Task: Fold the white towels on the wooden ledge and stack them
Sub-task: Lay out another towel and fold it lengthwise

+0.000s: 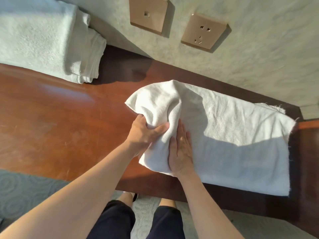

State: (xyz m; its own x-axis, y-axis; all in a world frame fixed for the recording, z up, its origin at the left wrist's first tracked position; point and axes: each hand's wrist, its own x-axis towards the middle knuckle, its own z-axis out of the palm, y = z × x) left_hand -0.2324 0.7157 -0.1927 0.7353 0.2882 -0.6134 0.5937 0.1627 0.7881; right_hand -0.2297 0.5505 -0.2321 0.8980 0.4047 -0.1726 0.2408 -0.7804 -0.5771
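A white towel (229, 135) lies spread on the right part of the wooden ledge (57, 121), its left end lifted and bunched. My left hand (145, 135) grips that raised left edge, thumb over the cloth. My right hand (181, 150) lies flat, palm down, on the towel just right of the left hand, fingers together. The towel's near edge hangs slightly over the ledge's front. A stack of folded white towels (44, 38) sits at the far left of the ledge against the wall.
Two beige wall plates, a switch plate (148, 14) and a power socket (205, 31), are on the wall behind the ledge. Patterned carpet (25, 190) lies below the ledge's front edge, with my legs in dark shorts there.
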